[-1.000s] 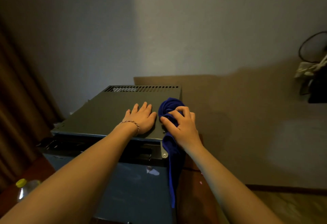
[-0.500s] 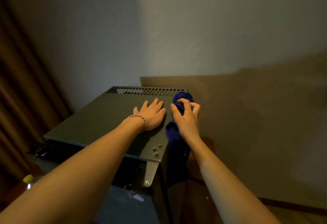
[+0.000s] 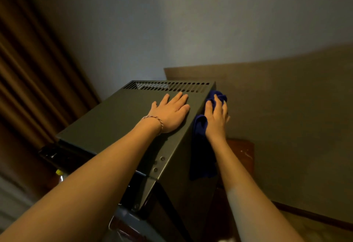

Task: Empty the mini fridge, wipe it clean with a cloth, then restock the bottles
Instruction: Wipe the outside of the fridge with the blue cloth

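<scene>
The dark grey metal mini fridge (image 3: 122,119) runs its long axis from 7 to 1 o'clock. The left hand (image 3: 170,114) lies flat and released on its top. At 3 o'clock from it, the right hand (image 3: 216,114) has its grip bunched around the deep blue cloth (image 3: 200,127) against the fridge's right side wall, the cloth's tail hanging toward 6 o'clock. The right hand is nearer that wall, so the wipe likely runs down it.

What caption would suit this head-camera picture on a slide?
Left hand rests flat on the mini fridge top while right hand presses a blue cloth against its side.
</scene>
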The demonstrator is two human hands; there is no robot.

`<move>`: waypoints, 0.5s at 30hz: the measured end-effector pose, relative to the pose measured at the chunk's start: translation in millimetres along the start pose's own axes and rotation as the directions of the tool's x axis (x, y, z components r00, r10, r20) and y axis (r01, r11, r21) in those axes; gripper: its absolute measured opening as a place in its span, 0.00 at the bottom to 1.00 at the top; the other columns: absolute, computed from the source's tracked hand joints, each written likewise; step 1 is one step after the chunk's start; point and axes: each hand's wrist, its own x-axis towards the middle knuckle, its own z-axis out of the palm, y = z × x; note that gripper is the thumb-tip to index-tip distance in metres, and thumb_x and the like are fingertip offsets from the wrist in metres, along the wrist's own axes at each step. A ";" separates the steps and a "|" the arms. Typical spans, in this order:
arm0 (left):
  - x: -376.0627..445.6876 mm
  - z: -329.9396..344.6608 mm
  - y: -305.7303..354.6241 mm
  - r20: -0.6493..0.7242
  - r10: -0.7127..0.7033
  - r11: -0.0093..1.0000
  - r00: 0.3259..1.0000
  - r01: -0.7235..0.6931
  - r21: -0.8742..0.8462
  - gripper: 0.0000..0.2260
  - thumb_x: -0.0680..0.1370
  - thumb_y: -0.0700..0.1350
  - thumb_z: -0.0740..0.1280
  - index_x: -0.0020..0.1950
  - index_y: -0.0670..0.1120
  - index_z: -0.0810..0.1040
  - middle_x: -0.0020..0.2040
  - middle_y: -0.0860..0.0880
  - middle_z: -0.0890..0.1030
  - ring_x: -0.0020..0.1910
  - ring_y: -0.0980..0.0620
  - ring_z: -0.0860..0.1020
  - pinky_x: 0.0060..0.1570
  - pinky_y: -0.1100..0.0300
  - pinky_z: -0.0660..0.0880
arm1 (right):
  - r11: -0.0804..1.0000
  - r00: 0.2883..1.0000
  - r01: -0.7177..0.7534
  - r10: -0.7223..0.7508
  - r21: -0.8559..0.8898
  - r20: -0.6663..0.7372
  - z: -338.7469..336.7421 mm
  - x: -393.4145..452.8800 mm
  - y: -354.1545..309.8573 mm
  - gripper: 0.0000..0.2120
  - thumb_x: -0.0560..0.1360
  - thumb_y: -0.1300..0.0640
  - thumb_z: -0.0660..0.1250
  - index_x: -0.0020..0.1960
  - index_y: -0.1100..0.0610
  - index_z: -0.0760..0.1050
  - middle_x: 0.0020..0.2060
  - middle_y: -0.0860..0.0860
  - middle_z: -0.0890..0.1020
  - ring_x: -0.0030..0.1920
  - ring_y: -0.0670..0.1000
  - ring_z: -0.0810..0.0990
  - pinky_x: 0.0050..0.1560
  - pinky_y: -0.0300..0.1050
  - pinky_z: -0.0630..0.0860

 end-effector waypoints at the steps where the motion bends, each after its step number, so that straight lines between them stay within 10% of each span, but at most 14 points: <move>1: -0.3 0.8 0.2 -0.001 -0.003 1.000 1.000 0.003 0.005 0.24 0.84 0.59 0.43 0.80 0.59 0.46 0.80 0.58 0.44 0.79 0.47 0.43 0.76 0.39 0.42 | 0.999 0.998 0.010 -0.007 -0.047 0.063 -0.8 -7.2 2.6 0.28 0.82 0.38 0.47 0.80 0.47 0.56 0.80 0.51 0.52 0.79 0.54 0.48 0.75 0.50 0.46; 6: -3.1 2.0 2.6 -0.012 0.001 1.000 1.000 -0.001 0.007 0.24 0.84 0.58 0.44 0.80 0.58 0.47 0.81 0.57 0.45 0.79 0.47 0.44 0.76 0.38 0.43 | 0.996 0.973 -0.001 0.021 -0.087 0.231 -6.7 -72.4 -6.5 0.45 0.67 0.20 0.32 0.80 0.38 0.42 0.81 0.47 0.41 0.79 0.59 0.41 0.73 0.64 0.44; 9: -5.4 1.1 2.7 -0.008 0.016 1.000 1.000 -0.015 0.004 0.24 0.84 0.58 0.44 0.80 0.57 0.47 0.81 0.56 0.45 0.79 0.46 0.44 0.76 0.39 0.44 | 0.995 0.981 0.030 -0.011 -0.098 0.195 -7.8 -121.4 -18.5 0.36 0.68 0.22 0.33 0.75 0.30 0.36 0.80 0.49 0.41 0.78 0.59 0.46 0.73 0.66 0.49; 15: -6.0 1.8 2.0 -0.016 0.028 1.000 0.999 -0.028 -0.001 0.24 0.84 0.58 0.44 0.80 0.56 0.48 0.81 0.55 0.46 0.79 0.45 0.44 0.75 0.39 0.44 | 0.983 0.985 0.170 -0.173 -0.068 -0.030 1.2 -166.8 -18.0 0.36 0.72 0.25 0.29 0.76 0.34 0.52 0.76 0.47 0.53 0.73 0.52 0.56 0.70 0.58 0.54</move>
